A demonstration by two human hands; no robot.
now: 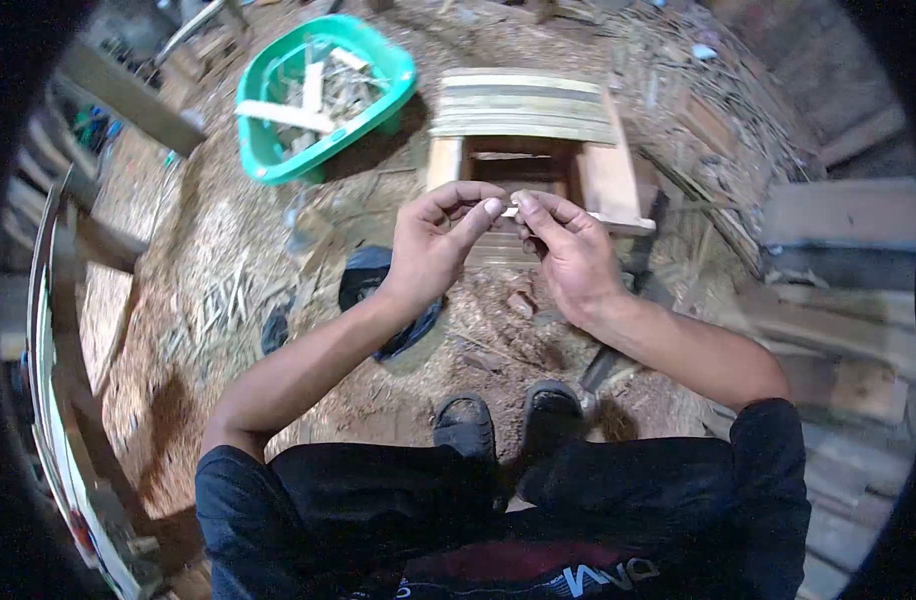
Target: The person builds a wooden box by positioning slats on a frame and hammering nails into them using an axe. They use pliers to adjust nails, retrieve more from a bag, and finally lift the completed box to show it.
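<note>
A small pale piece [511, 211] sits between the fingertips of the left hand [443, 240] and the right hand [576, 250], both pinched nearly closed; just beyond them stands a slatted wooden box [523, 105]; a green tub [328, 158] of wood scraps lies beyond the left hand; shoes [465, 425] show below, on the shaving-strewn floor [378, 400].

I am finding myself in what is looking like a rough woodworking workshop; sawdust and pale shavings are covering the floor [228, 235] nearly all around me; at eleven o'clock a green tub [253, 150] is holding wood scraps [313, 85]; just past twelve a slatted wooden piece [528, 105] is standing amid the litter; from three to four o'clock boards [843, 310] are lying piled; more loose sticks [723, 120] are cluttering one to two o'clock.
</note>
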